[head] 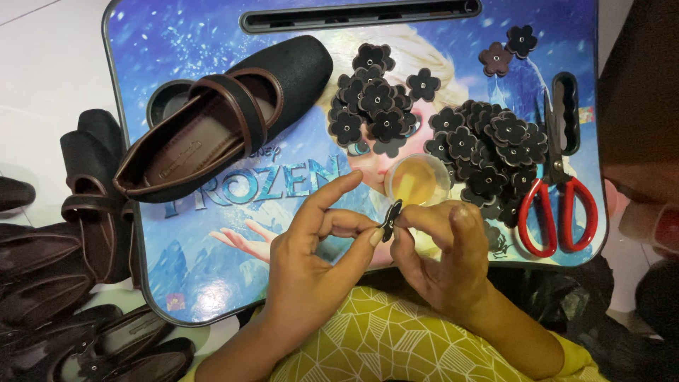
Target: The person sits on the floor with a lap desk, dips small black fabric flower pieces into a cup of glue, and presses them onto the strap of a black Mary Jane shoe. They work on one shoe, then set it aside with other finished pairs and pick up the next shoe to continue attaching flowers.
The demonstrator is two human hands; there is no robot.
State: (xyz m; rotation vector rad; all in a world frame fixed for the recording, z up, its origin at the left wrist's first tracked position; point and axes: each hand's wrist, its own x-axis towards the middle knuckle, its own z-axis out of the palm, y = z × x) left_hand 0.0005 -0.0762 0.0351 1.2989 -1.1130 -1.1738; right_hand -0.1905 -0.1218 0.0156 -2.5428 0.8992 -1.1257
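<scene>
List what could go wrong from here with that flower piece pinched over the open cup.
1. The small open cup of yellowish liquid sits just beyond both hands; a nudge from the right hand might tip it onto the lap tray.
2. The dark flower piece is pinched only at its edges between fingertips of the left hand and the right, so it may slip.
3. The loose flower pile beside the cup could get wet.

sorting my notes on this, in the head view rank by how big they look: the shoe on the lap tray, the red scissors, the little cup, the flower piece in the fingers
1. shoe
2. red scissors
3. little cup
4. flower piece, pinched edge-on between left hand and right hand, so its full size is unsure
</scene>
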